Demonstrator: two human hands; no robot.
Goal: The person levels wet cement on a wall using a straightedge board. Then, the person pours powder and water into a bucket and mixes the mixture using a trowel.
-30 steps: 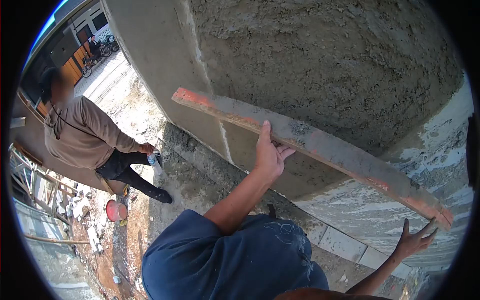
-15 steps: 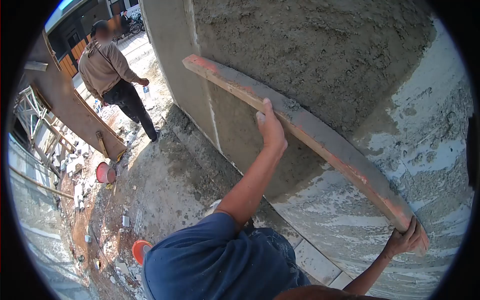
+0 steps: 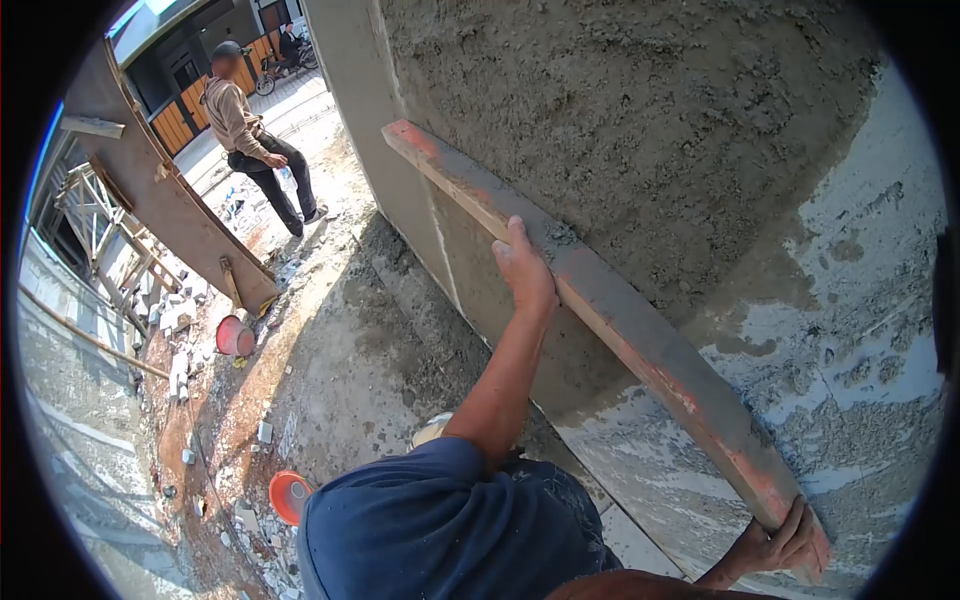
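grip l, grip r: closed on board

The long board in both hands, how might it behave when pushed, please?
The long board is probably stiff, given its thick edge. Its grey-smeared face might be slippery. Being long, it may pivot if pushed near one end.

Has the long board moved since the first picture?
Yes, the board moved rightward: its left end now sits closer to the pale line on the wall.
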